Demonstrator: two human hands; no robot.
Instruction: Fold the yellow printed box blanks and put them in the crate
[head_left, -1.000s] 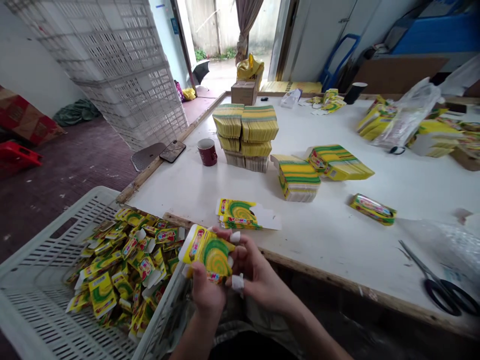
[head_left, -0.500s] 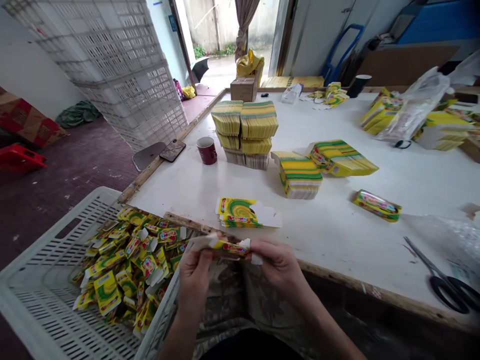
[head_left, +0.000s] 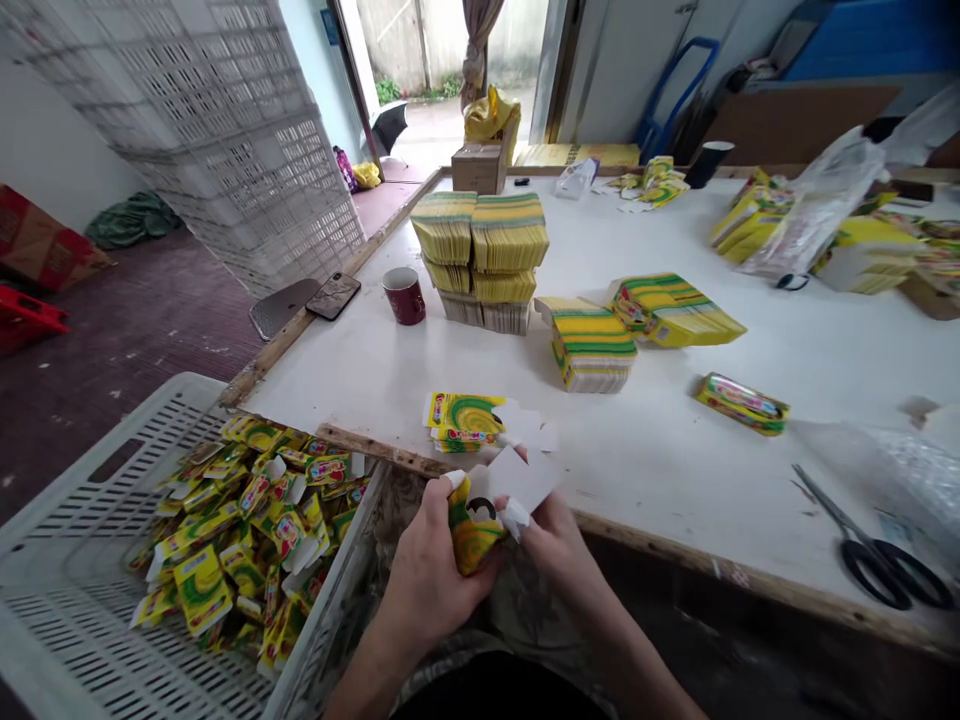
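Note:
My left hand point(head_left: 431, 560) is wrapped round a small yellow-and-green crayon box point(head_left: 474, 548), just off the table's front edge. The box's cutout faces up, and white card sticks out towards the right. My right hand point(head_left: 559, 545) pinches that white card between thumb and fingers; a white wrap covers the thumb tip. Whether the card is the box's own flap I cannot tell. Just beyond my hands, a few flat box blanks point(head_left: 465, 412) lie on the white table point(head_left: 645, 450). Left of my hands, many similar boxes point(head_left: 247, 540) fill a white plastic crate point(head_left: 90, 510).
Stacked box blanks point(head_left: 480, 235) stand mid-table beside a maroon mug point(head_left: 405, 297), with more bundles point(head_left: 592, 345) to their right. A phone point(head_left: 334, 296) lies at the left edge. On the right are a filled crayon pack point(head_left: 742, 403) and open black-handled scissors point(head_left: 870, 550).
The box has turned from lying sideways between both hands to standing tilted in my left hand. My right hand now holds white card above it. The camera view has shifted slightly.

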